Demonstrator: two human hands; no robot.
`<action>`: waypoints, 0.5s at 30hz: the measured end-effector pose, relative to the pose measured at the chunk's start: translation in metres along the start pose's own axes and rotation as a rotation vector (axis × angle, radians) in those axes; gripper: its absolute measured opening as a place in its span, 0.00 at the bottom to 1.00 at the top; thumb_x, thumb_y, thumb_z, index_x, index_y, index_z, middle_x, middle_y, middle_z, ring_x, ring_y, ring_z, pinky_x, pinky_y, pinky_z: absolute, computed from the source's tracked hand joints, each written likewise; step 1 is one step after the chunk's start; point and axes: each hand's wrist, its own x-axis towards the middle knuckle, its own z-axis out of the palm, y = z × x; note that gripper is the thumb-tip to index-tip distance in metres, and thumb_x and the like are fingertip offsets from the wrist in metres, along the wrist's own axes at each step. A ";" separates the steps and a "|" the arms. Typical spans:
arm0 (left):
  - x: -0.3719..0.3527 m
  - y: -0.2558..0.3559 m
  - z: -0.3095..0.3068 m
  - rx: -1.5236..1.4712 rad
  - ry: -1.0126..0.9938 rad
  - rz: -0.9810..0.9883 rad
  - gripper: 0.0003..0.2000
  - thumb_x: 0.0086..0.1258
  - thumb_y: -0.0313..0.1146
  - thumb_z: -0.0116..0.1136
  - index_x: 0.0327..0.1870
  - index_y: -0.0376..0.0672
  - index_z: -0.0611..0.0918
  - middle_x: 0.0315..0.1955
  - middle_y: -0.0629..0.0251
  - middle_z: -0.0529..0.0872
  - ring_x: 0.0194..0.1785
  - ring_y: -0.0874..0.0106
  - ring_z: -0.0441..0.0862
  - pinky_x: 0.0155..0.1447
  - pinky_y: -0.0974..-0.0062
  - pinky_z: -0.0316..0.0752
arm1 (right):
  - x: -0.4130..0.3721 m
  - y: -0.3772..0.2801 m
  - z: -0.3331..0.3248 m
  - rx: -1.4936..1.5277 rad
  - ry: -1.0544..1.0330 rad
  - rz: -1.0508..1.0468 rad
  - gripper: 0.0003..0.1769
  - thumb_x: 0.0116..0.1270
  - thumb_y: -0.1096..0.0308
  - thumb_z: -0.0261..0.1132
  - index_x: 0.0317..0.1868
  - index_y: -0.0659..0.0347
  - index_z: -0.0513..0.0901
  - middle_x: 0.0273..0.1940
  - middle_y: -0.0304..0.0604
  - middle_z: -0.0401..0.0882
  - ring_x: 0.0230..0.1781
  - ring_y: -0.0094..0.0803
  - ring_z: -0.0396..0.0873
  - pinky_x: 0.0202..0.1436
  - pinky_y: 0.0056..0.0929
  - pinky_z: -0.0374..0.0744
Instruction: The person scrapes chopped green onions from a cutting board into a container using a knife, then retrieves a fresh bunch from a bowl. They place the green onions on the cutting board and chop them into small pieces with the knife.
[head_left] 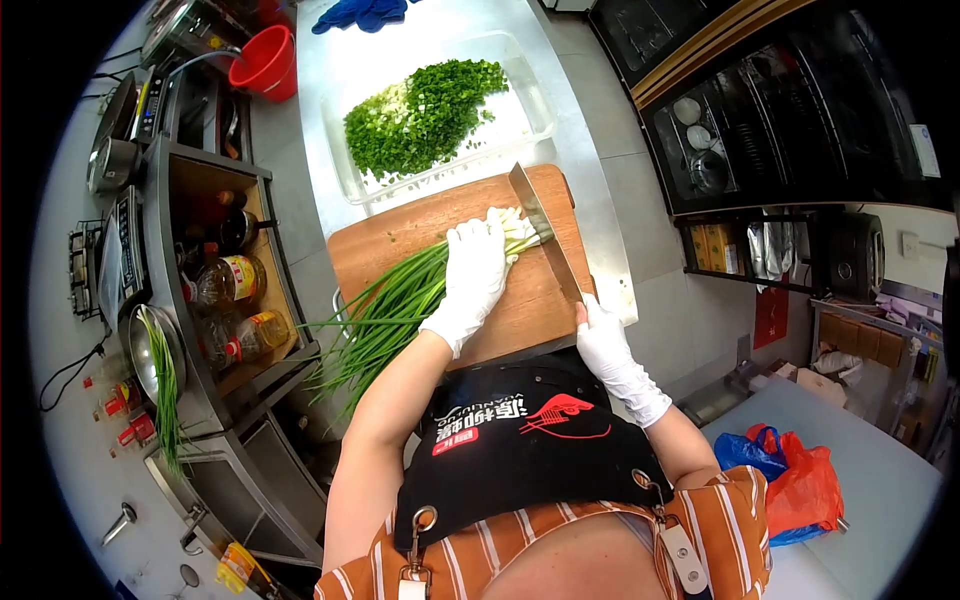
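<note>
My left hand [474,265], in a white glove, presses down on a bunch of green onions [405,295] lying across the wooden cutting board [510,310]. The white root ends poke out to the right of the fingers, and the long green leaves hang off the board's left edge. In my right hand [604,345], also gloved, is the handle of a wide-bladed kitchen knife [552,240]. Its blade stands at the white ends, touching or very close to them. Beyond the board, a clear plastic tub [530,110] holds a heap of chopped green onions [430,115].
The board and tub rest on a metal table [590,160] with a blue cloth [362,14] at its far end. A red bucket [265,65] stands to the left. A metal bowl [150,350] with more green onions sits on the left counter. Plastic bags [800,480] lie at right.
</note>
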 end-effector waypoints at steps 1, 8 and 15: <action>-0.001 0.000 -0.001 -0.022 -0.033 -0.011 0.36 0.63 0.45 0.62 0.67 0.29 0.66 0.43 0.50 0.76 0.47 0.57 0.73 0.57 0.57 0.65 | 0.000 0.006 0.005 0.001 0.003 0.002 0.14 0.73 0.67 0.54 0.52 0.66 0.76 0.33 0.64 0.80 0.35 0.61 0.80 0.37 0.50 0.77; 0.000 -0.002 0.000 -0.042 -0.007 0.002 0.36 0.64 0.44 0.62 0.67 0.28 0.66 0.42 0.51 0.75 0.45 0.57 0.72 0.54 0.59 0.66 | -0.007 0.008 -0.008 0.170 0.070 0.009 0.11 0.72 0.69 0.56 0.50 0.65 0.78 0.31 0.62 0.80 0.32 0.60 0.80 0.35 0.46 0.77; 0.000 -0.002 0.002 -0.011 -0.006 0.003 0.35 0.64 0.44 0.61 0.67 0.28 0.66 0.42 0.50 0.76 0.46 0.57 0.73 0.55 0.59 0.66 | -0.020 -0.008 -0.017 0.075 0.093 -0.061 0.10 0.72 0.70 0.57 0.50 0.64 0.77 0.30 0.61 0.80 0.32 0.60 0.80 0.34 0.47 0.76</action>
